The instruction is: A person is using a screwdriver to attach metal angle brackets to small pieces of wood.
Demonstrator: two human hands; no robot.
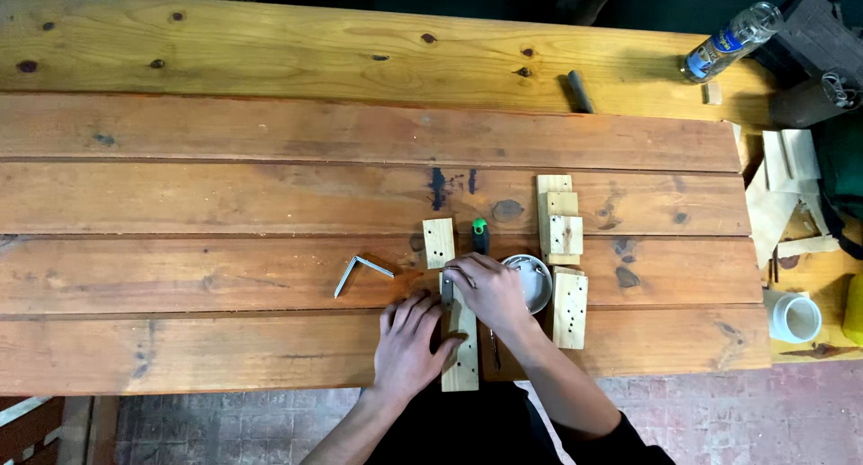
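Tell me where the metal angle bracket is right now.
The metal angle bracket lies on the wooden table, left of the left hand.

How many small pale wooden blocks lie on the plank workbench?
5: one under both hands, one above the left hand, one right of the white bowl, two stacked above it. More may be hidden.

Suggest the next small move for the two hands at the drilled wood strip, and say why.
Probably keep the left hand pressing the strip flat while the right hand seats the small metal piece at its top end: the fingers pinch there, and the piece looks unfixed.
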